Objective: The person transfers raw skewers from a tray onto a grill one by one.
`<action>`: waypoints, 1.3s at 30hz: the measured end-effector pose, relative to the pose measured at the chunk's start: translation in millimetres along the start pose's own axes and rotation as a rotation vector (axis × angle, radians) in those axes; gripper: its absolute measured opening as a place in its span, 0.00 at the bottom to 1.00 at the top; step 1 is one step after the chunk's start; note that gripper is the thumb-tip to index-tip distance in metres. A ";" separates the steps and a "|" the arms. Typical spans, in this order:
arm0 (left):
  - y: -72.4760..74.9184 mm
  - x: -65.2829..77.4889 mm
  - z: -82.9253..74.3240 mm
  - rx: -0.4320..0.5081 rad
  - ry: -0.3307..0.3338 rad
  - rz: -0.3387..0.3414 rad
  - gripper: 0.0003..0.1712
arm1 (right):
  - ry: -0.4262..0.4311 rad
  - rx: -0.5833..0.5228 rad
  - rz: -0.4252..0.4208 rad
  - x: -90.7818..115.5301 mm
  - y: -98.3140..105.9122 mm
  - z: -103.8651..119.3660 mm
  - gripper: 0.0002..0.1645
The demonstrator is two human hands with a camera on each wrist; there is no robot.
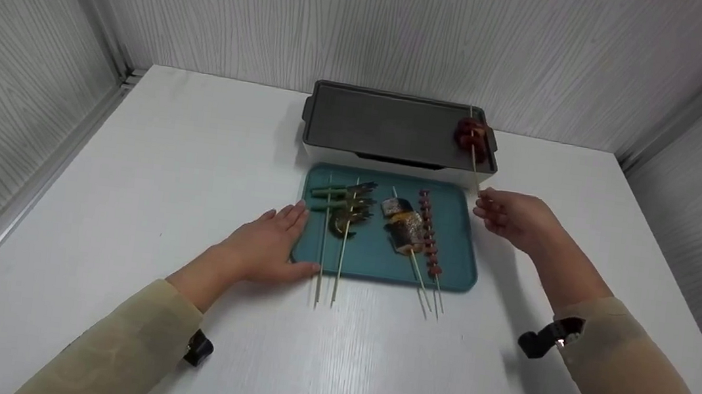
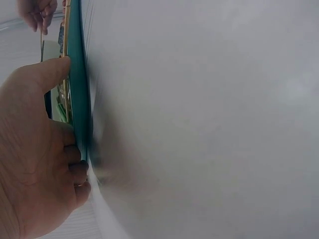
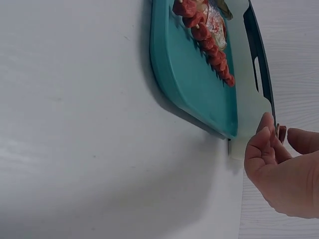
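Observation:
In the head view my right hand point(image 1: 515, 220) pinches the stick end of a skewer with dark red pieces point(image 1: 471, 142). Those pieces are at the right end of a black griddle point(image 1: 385, 125); whether they touch the plate I cannot tell. My left hand point(image 1: 264, 247) rests against the left side of a teal tray point(image 1: 376, 267), fingers extended, thumb over the front rim beside a skewer stick. On the tray lie a skewer of green pods point(image 1: 318, 208), a shrimp skewer point(image 1: 341, 224), a skewer of silvery-skinned chunks point(image 1: 408, 231) and a thin skewer of small red pieces point(image 1: 427, 232).
The griddle's white base point(image 1: 329, 155) stands directly behind the tray. Several skewer sticks overhang the tray's front rim. A white table point(image 1: 206, 365) lies underneath, with grey wood-grain panels point(image 1: 396, 30) at the back and both sides.

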State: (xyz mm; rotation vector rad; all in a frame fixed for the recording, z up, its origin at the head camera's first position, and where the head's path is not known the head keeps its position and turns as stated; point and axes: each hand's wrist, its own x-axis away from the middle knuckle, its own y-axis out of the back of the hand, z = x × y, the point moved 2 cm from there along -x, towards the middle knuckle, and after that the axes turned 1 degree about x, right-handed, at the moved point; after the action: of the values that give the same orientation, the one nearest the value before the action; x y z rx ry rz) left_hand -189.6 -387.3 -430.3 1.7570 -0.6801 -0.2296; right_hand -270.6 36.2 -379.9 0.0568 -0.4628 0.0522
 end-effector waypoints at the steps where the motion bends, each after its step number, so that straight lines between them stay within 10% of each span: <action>1: 0.1 -0.3 0.1 -0.003 -0.001 -0.001 0.59 | -0.001 0.005 0.006 3.8 1.1 -1.2 0.18; 11: 1.3 0.0 0.0 -0.011 0.003 -0.005 0.59 | -0.010 0.112 0.077 48.0 -0.3 -25.0 0.36; 39: -1.0 -2.0 -1.9 0.002 -0.001 -0.013 0.58 | -0.066 0.158 0.314 105.2 -21.6 -88.2 0.34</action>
State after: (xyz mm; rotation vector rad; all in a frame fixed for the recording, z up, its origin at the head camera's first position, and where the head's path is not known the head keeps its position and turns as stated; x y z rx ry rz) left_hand -190.0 -384.5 -431.0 1.7638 -0.6700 -0.2385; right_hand -135.9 24.5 -412.5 0.1412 -0.5297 0.3961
